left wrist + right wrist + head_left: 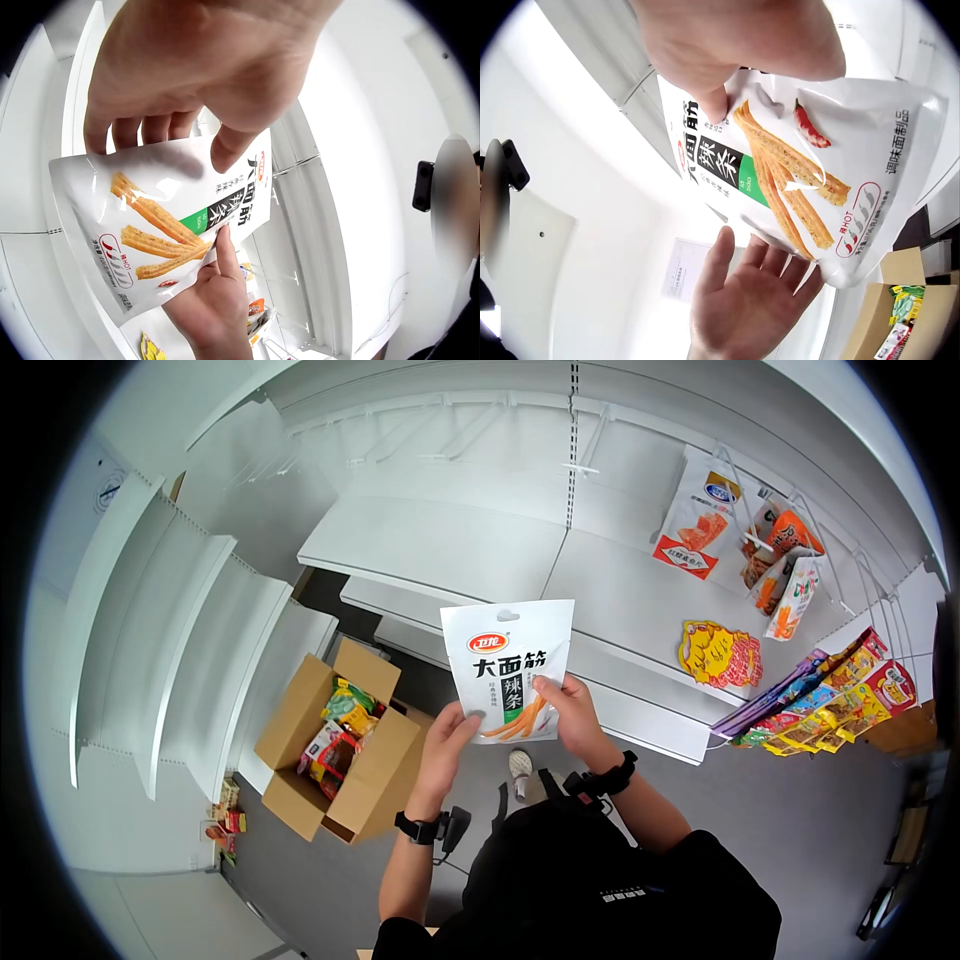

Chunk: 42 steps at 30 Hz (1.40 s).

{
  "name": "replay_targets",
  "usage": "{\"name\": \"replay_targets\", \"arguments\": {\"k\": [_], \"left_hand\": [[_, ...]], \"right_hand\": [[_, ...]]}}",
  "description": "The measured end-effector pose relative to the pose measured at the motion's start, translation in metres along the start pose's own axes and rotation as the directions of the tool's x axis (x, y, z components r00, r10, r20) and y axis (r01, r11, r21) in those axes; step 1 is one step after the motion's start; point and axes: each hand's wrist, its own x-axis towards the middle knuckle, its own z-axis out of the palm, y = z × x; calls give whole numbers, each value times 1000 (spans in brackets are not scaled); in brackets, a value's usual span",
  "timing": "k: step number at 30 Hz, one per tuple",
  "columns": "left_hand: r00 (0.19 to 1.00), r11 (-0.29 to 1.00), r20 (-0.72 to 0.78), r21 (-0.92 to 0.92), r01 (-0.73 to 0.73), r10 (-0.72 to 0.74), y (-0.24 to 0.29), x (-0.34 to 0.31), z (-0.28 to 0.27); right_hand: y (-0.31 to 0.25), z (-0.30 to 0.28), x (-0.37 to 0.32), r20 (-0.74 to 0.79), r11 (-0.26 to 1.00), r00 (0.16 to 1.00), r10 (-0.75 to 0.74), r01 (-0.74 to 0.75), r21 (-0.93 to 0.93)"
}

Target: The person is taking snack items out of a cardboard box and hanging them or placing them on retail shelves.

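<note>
A white snack bag (508,672) with a red oval logo and orange sticks is upright before the person's chest. The right hand (578,722) pinches its right side, thumb on the printed front, fingers behind. By the lower left edge, the left hand (447,748) is spread. In the right wrist view, the left hand (754,304) shows its palm, fingertips at the edge of the bag (780,172) and thumb apart from it. The left wrist view has the left hand (195,67) over the bag (150,202), with the right hand (217,304) gripping the far side.
An open cardboard box (362,800) of snack packs stands on the floor at left. White shelves (440,540) span the front. Bags (700,510) hang on hooks at right, near a yellow-red tag pile (718,654) and colourful hanging packets (830,700).
</note>
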Motion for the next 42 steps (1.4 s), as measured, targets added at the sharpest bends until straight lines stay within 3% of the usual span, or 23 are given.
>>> {"name": "replay_targets", "arguments": {"k": [8,11,17,18,21,22,29,35,42], "left_hand": [[1000,1000,-21,-15,14,-15,-42,-53,44],[999,999,48,-41,-6,8,-44,-60,69],[981,997,180,-37,-65,71,-48,-44,111],[973,996,215,-33,-79,84,-48,-40,118],[949,978,235,-57,-203,211,-46,-29,144],[948,980,253,-23,-195,195,-46,-25,150],[922,975,366,124,-183,126,-48,12,189],[918,952,375,210,-222,131,-34,48,207],[919,958,367,181,-223,145,-31,88,219]], "right_hand": [[-2,-42,-66,-19,998,1000,4,-6,-56],[-22,-58,-90,-51,997,997,55,-58,-49],[-50,-87,-111,-173,995,980,-101,101,-8],[-52,-90,-110,-211,982,960,-186,186,-18],[-80,-110,-117,-235,989,960,-149,144,-41],[-83,-114,-114,-266,972,935,-234,232,-38],[-120,-151,-96,-332,924,866,-373,377,-55],[-138,-167,-63,-363,924,859,-361,381,-17],[-152,-182,-28,-370,926,854,-365,375,-49]]}}
